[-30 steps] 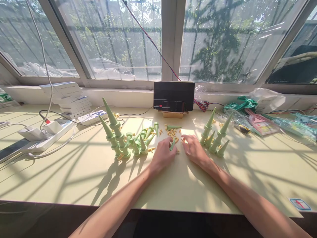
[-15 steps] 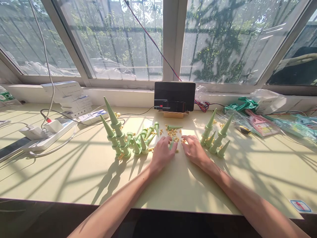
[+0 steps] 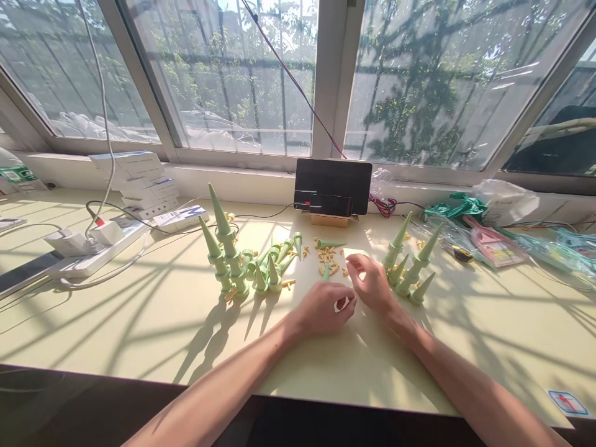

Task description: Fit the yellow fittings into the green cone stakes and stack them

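Cone [image 3: 326,271] just past your L hand [image 3: 326,308], curled; R hand [image 3: 372,285] beside, loose; can't tell what either holds. Box [image 3: 179,215] print unreadable.

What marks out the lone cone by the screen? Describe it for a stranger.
Start at the black screen below the window. Just before its cardboard stand, a green cone lies flat, tip pointing right. It lies alone, nearer the screen than any other cone.

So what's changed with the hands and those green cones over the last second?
The left hand drew back toward the person, off the small green cone it was touching; that cone now sits free beside the yellow bits. The right hand barely shifted. The tall cone stacks and the screen stayed put.
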`<action>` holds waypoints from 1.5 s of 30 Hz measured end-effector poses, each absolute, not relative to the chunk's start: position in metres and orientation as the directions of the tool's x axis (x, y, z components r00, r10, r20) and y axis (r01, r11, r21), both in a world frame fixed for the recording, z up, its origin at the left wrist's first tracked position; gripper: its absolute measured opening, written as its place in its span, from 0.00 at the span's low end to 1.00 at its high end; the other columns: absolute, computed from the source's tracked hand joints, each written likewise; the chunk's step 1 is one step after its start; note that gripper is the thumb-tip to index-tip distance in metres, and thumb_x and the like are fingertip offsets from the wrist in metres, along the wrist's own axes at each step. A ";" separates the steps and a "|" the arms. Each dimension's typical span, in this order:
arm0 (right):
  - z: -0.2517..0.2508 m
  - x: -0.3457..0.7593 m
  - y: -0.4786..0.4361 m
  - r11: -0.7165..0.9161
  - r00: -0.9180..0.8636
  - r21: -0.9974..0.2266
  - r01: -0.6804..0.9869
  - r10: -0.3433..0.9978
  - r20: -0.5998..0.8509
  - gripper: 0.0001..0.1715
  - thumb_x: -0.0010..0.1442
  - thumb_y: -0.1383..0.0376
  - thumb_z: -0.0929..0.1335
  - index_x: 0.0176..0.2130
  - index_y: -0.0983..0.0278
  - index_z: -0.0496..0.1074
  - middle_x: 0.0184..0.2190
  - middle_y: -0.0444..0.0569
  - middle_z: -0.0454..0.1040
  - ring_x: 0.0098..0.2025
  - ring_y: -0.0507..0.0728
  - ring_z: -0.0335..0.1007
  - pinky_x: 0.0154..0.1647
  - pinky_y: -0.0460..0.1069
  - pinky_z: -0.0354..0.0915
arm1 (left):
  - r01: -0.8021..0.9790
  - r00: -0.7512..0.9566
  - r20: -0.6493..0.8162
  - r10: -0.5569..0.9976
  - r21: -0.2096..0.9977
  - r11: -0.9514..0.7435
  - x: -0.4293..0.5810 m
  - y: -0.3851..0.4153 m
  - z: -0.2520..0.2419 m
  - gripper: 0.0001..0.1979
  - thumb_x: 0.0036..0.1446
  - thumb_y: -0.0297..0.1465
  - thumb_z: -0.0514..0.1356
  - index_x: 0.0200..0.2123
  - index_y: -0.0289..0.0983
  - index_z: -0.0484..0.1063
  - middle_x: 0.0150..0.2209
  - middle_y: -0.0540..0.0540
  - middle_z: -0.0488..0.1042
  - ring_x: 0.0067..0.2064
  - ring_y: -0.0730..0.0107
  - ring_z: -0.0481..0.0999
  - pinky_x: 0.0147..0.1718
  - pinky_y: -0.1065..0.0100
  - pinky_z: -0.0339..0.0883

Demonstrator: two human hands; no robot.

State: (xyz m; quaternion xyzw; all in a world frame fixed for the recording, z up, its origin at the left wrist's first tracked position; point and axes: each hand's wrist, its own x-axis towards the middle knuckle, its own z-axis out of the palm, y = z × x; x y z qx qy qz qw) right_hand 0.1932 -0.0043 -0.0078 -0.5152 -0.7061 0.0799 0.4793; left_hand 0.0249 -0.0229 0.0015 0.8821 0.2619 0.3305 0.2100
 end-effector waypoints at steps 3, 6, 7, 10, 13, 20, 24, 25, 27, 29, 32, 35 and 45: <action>0.000 0.190 -0.004 0.438 -0.024 -0.686 0.582 0.852 0.523 0.09 0.63 0.63 0.64 0.40 0.63 0.72 0.34 0.51 0.78 0.32 0.57 0.74 0.36 0.52 0.70 | 0.302 0.693 0.454 0.560 0.523 -0.797 0.026 -0.027 0.000 0.11 0.55 0.26 0.55 0.21 0.38 0.64 0.21 0.51 0.66 0.24 0.74 0.62 0.28 0.69 0.55; 0.005 0.183 -0.002 0.387 -0.073 -0.767 0.512 0.909 0.410 0.09 0.62 0.62 0.65 0.39 0.64 0.73 0.30 0.49 0.78 0.30 0.56 0.73 0.32 0.50 0.69 | 0.282 0.723 0.441 0.531 0.513 -0.810 0.027 -0.030 -0.001 0.11 0.52 0.25 0.55 0.19 0.38 0.61 0.19 0.52 0.64 0.22 0.75 0.58 0.26 0.69 0.54; 0.006 0.180 0.000 0.386 -0.098 -0.777 0.497 0.915 0.392 0.09 0.62 0.63 0.65 0.39 0.64 0.73 0.29 0.48 0.77 0.29 0.56 0.73 0.32 0.50 0.69 | 0.277 0.730 0.440 0.522 0.509 -0.815 0.028 -0.030 -0.001 0.11 0.51 0.25 0.55 0.19 0.38 0.60 0.19 0.52 0.63 0.22 0.75 0.57 0.26 0.69 0.54; 0.008 0.171 0.009 0.382 -0.154 -0.761 0.524 0.922 0.356 0.08 0.61 0.65 0.66 0.39 0.64 0.74 0.28 0.47 0.78 0.29 0.55 0.73 0.33 0.49 0.68 | 0.239 0.748 0.456 0.483 0.494 -0.836 0.029 -0.031 -0.001 0.11 0.48 0.24 0.56 0.18 0.38 0.56 0.18 0.53 0.59 0.21 0.77 0.54 0.24 0.70 0.51; 0.011 0.160 0.026 0.425 -0.195 -0.676 0.602 0.899 0.392 0.09 0.61 0.69 0.65 0.39 0.65 0.76 0.30 0.48 0.78 0.31 0.55 0.72 0.35 0.48 0.65 | 0.223 0.740 0.480 0.471 0.485 -0.845 0.030 -0.030 -0.003 0.12 0.47 0.24 0.55 0.18 0.37 0.53 0.18 0.54 0.57 0.21 0.78 0.53 0.23 0.70 0.50; 0.015 0.136 0.075 0.542 -0.408 -0.403 0.738 0.833 0.373 0.16 0.61 0.75 0.63 0.43 0.67 0.78 0.35 0.52 0.77 0.37 0.55 0.70 0.40 0.47 0.62 | 0.250 0.725 0.482 0.493 0.482 -0.840 0.030 -0.031 -0.008 0.11 0.50 0.26 0.55 0.20 0.37 0.55 0.18 0.55 0.58 0.21 0.79 0.53 0.24 0.71 0.52; 0.015 0.125 0.090 0.525 -0.458 -0.277 0.805 0.846 0.274 0.15 0.60 0.76 0.65 0.41 0.66 0.79 0.36 0.53 0.76 0.37 0.57 0.70 0.37 0.46 0.60 | 0.253 0.723 0.480 0.496 0.484 -0.837 0.030 -0.031 -0.007 0.11 0.50 0.26 0.55 0.19 0.37 0.56 0.18 0.55 0.59 0.21 0.79 0.53 0.25 0.71 0.52; 0.014 0.124 0.092 0.523 -0.464 -0.260 0.811 0.847 0.258 0.14 0.59 0.75 0.65 0.40 0.66 0.79 0.35 0.53 0.75 0.37 0.57 0.70 0.36 0.46 0.59 | 0.255 0.723 0.479 0.498 0.485 -0.837 0.030 -0.032 -0.007 0.11 0.50 0.25 0.55 0.19 0.37 0.56 0.18 0.55 0.59 0.21 0.79 0.54 0.25 0.71 0.52; 0.014 0.122 0.094 0.527 -0.475 -0.247 0.813 0.846 0.242 0.13 0.59 0.75 0.65 0.37 0.66 0.79 0.34 0.53 0.75 0.36 0.56 0.70 0.35 0.46 0.58 | 0.255 0.724 0.477 0.498 0.485 -0.836 0.030 -0.032 -0.006 0.11 0.50 0.25 0.55 0.19 0.37 0.56 0.18 0.55 0.59 0.21 0.79 0.54 0.25 0.71 0.52; 0.013 0.121 0.094 0.532 -0.484 -0.242 0.812 0.844 0.231 0.11 0.60 0.75 0.66 0.36 0.66 0.78 0.33 0.53 0.74 0.35 0.56 0.69 0.35 0.46 0.57 | 0.258 0.724 0.474 0.501 0.487 -0.835 0.030 -0.032 -0.006 0.11 0.50 0.25 0.56 0.19 0.37 0.56 0.18 0.55 0.59 0.21 0.79 0.54 0.25 0.72 0.53; 0.011 0.121 0.095 0.532 -0.491 -0.232 0.814 0.844 0.214 0.11 0.60 0.75 0.65 0.34 0.66 0.77 0.32 0.52 0.73 0.34 0.56 0.67 0.34 0.46 0.56 | 0.258 0.725 0.473 0.500 0.486 -0.835 0.030 -0.033 -0.005 0.11 0.50 0.26 0.56 0.19 0.37 0.56 0.18 0.55 0.59 0.21 0.79 0.55 0.24 0.72 0.52; 0.009 0.121 0.094 0.525 -0.487 -0.225 0.820 0.849 0.206 0.11 0.62 0.75 0.64 0.33 0.66 0.75 0.32 0.51 0.71 0.33 0.55 0.65 0.33 0.46 0.55 | 0.247 0.727 0.478 0.493 0.488 -0.837 0.030 -0.033 -0.004 0.11 0.50 0.25 0.56 0.19 0.37 0.55 0.18 0.55 0.59 0.21 0.79 0.55 0.24 0.72 0.52; 0.024 0.130 0.076 0.560 -0.482 -0.246 0.791 0.818 0.313 0.08 0.67 0.71 0.61 0.35 0.65 0.66 0.36 0.51 0.67 0.32 0.54 0.61 0.33 0.48 0.57 | 0.257 0.721 0.493 0.487 0.463 -0.848 0.029 -0.032 -0.007 0.12 0.50 0.25 0.55 0.19 0.37 0.55 0.17 0.55 0.59 0.21 0.79 0.54 0.24 0.72 0.52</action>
